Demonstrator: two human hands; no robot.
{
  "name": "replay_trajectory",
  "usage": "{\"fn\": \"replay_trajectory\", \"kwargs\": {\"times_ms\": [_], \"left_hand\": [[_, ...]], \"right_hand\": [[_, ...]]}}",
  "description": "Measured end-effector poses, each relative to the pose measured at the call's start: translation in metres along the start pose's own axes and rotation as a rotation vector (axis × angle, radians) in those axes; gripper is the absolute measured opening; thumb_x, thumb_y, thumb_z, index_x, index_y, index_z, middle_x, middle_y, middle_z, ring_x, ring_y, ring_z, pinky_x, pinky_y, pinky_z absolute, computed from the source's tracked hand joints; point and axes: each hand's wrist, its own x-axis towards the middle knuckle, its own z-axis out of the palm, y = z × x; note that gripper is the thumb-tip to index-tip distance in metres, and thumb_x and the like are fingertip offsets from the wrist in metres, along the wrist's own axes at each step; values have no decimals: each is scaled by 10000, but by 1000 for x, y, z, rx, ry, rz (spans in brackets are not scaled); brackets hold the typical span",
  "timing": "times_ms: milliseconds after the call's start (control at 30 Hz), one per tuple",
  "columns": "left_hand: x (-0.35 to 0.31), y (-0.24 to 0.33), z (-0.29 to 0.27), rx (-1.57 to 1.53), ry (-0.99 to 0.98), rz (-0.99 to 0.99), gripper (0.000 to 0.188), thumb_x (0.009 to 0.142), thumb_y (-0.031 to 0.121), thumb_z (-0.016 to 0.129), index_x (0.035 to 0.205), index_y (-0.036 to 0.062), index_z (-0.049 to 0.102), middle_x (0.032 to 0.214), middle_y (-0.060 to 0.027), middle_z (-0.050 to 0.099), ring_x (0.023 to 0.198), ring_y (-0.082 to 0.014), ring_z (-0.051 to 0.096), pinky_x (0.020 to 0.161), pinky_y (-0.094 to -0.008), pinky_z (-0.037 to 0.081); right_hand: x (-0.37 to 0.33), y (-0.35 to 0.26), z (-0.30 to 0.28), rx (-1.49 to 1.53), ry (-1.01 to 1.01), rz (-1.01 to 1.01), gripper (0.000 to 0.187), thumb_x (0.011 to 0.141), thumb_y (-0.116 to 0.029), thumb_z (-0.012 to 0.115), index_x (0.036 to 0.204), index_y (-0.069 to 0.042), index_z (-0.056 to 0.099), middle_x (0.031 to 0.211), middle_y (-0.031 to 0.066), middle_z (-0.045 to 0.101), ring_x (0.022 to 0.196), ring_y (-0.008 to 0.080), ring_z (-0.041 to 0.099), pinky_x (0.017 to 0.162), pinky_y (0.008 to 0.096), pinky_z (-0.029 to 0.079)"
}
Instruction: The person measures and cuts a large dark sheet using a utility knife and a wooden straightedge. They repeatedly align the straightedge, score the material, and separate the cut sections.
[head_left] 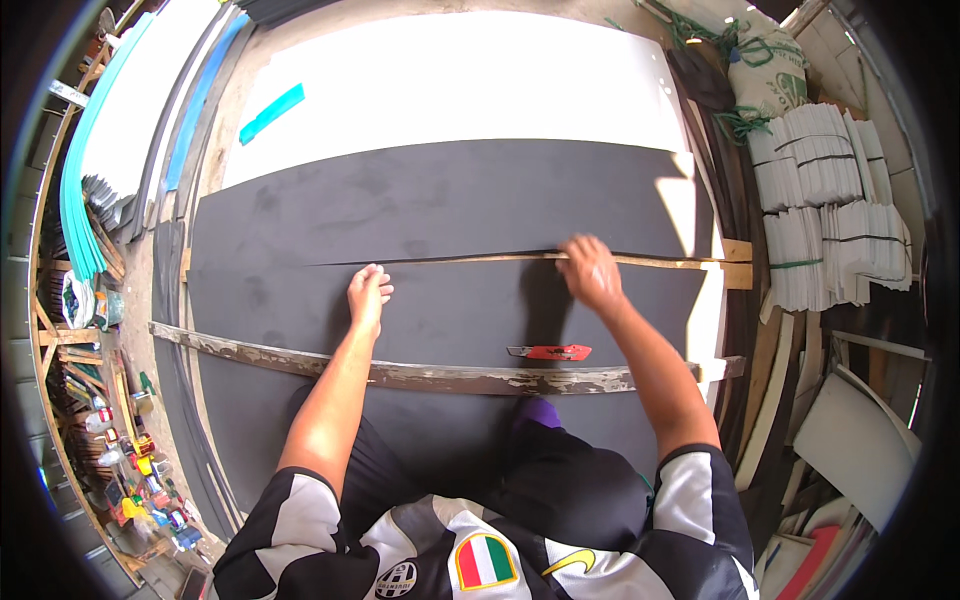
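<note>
A large black sheet point(440, 195) lies on the floor before me, with a long slit across it that widens toward the right and shows pale wood beneath. My right hand point(592, 272), slightly blurred, is closed at the sheet's edge along the slit. Curled fingers of my left hand point(370, 292) are near the slit's narrow left end; what they hold, if anything, is hidden. A red utility knife point(550, 352) rests on the nearer black strip, between my forearms. Just below the knife, a worn wooden straightedge point(450, 377) lies across the sheet, under my forearms.
White sheets point(450, 85) extend beyond the black one, with a turquoise strip point(271, 113) on top. Tied bundles of white pieces point(830, 200) are stacked at right, below a sack point(768, 70). Offcuts point(860, 440) lean at lower right; small tools and containers point(140, 470) clutter the left.
</note>
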Motion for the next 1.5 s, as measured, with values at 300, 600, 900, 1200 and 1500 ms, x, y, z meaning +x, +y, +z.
{"fn": "replay_trajectory", "kwargs": {"times_ms": [300,600,900,1200,1500], "left_hand": [[31,29,-11,-279,-3,-207,697,993,448,687,1517,52,455,1278,-171,651,1139,-314,665,1077,-484,471],[27,76,-33,1355,142,723,846,821,298,869,1547,175,453,1646,-90,402,1538,-330,327,1242,-538,283],[19,254,-65,1302,134,1085,385,900,491,763,1122,179,793,902,-138,775,917,-342,738,918,-503,522],[-63,392,-89,1218,-385,1110,429,872,386,825,1091,26,745,903,-167,731,837,-273,689,773,-432,517],[-92,334,-88,1067,-493,859,462,851,228,846,1253,27,741,1142,-103,788,1012,-185,726,943,-366,549]], "right_hand": [[70,33,-5,-450,-659,16,842,987,-551,649,1647,-170,291,1656,203,356,1525,384,367,1206,482,404],[69,44,-28,-326,148,-301,337,970,-239,676,1254,-60,640,1117,160,722,1026,351,726,851,444,597],[98,13,-211,-274,74,-8,151,993,-259,661,1007,-109,652,805,144,729,740,374,719,679,477,562],[76,-29,-318,-197,43,159,258,1014,-313,636,1033,-65,705,940,201,740,946,436,697,830,531,531],[24,-32,-301,-154,-146,254,346,858,-314,811,1104,-82,738,1003,194,754,1024,398,710,877,499,550]]}}
